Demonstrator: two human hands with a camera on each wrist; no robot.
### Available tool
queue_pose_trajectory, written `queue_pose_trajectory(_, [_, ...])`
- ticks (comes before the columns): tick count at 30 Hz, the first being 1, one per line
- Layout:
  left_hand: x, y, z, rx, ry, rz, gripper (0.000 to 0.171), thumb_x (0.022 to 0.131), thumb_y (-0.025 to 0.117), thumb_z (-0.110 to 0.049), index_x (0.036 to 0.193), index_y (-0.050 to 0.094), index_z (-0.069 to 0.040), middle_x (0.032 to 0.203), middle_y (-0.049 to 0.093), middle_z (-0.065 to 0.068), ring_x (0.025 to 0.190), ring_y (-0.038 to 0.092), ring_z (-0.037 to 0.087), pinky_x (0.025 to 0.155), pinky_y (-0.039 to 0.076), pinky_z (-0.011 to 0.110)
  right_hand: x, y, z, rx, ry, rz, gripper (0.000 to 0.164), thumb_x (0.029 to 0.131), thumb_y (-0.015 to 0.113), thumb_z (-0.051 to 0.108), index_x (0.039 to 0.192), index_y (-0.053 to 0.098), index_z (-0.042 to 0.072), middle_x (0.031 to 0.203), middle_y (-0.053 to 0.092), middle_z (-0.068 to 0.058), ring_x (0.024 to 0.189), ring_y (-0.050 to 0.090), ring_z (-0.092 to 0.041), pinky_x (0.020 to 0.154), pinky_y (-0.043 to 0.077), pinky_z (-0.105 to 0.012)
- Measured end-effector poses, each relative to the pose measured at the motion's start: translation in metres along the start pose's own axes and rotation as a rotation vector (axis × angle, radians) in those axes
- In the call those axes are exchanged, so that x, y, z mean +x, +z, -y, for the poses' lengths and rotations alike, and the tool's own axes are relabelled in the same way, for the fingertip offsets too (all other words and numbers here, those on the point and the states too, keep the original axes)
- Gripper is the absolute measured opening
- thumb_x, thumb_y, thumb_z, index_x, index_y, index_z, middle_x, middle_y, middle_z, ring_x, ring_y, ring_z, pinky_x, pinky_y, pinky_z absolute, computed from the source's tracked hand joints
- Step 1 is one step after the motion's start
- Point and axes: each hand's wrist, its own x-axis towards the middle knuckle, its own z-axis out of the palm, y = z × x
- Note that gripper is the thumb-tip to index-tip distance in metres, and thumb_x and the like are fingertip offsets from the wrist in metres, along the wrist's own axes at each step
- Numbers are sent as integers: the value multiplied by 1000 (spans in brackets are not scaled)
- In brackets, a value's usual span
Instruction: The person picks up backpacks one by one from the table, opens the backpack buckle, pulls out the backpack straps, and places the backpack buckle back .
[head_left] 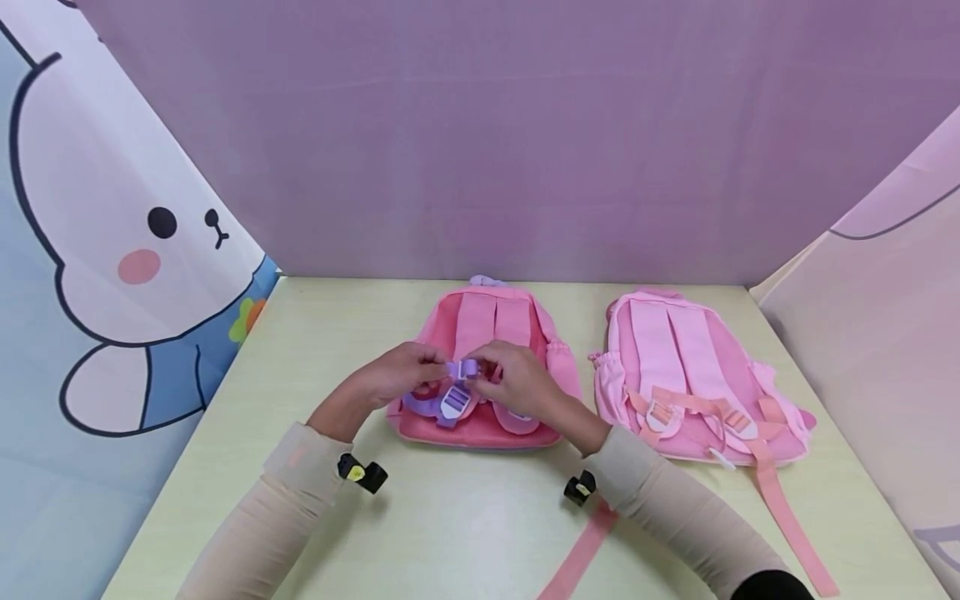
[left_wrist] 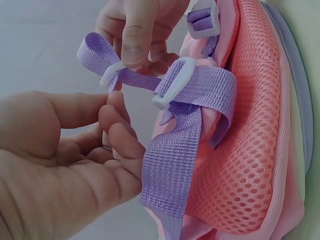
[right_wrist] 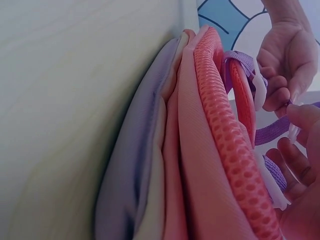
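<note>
A pink backpack lies with its shoulder straps up, and both hands are above its lower part. Purple webbing runs through a white ladder-lock buckle on one shoulder strap. Its free length forms a loop through a small white slider. My left hand pinches the webbing's tip just below that slider, between thumb and index finger. From the other side, my right hand grips the slider, its thumb along the webbing. The right fingertips are partly hidden in the head view.
To the right lies a second, lighter pink backpack. Its peach strap trails toward the table's front edge, and another peach strap lies near my right forearm. A purple backdrop stands behind the table.
</note>
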Motion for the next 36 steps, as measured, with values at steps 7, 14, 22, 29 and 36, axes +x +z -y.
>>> queue_pose_trajectory(7, [2, 3, -2, -8, -6, 4, 19, 104, 56, -16, 106, 65, 1, 83, 53, 6, 76, 49, 18, 68, 43, 25, -1, 0, 0, 5, 13, 9, 28, 88, 79, 16, 116, 72, 14, 99, 69, 1, 86, 63, -14, 75, 55, -25])
queue_pose_trajectory(14, [2, 5, -5, -27, -9, 8, 18, 103, 57, -14, 110, 66, -1, 90, 58, 9, 81, 53, 19, 71, 46, 25, -1, 0, 1, 7, 13, 19, 29, 89, 79, 17, 117, 72, 14, 100, 69, 1, 88, 64, -16, 76, 55, -25])
queue_pose_trajectory(22, [2, 6, -5, -25, -14, 8, 17, 101, 61, -15, 110, 68, -2, 89, 58, 9, 80, 53, 19, 71, 47, 25, -2, 1, 1, 6, 14, 19, 31, 88, 80, 17, 118, 71, 15, 103, 70, 0, 89, 63, -14, 78, 55, -25])
queue_pose_trajectory(29, [1, 8, -8, -23, -23, -6, 17, 101, 61, -15, 108, 70, -3, 84, 56, 6, 77, 53, 18, 69, 46, 24, -2, 1, 1, -2, 23, 22, 31, 88, 80, 17, 118, 71, 16, 102, 69, 1, 88, 62, -14, 77, 54, -24])
queue_pose_trajectory(36, [0, 11, -10, -28, -6, -14, 16, 102, 58, -12, 102, 70, -1, 78, 55, 4, 72, 51, 16, 65, 44, 24, -2, 2, 1, -1, 13, 21, 27, 89, 78, 16, 115, 72, 15, 102, 69, 1, 88, 62, -15, 75, 53, -23])
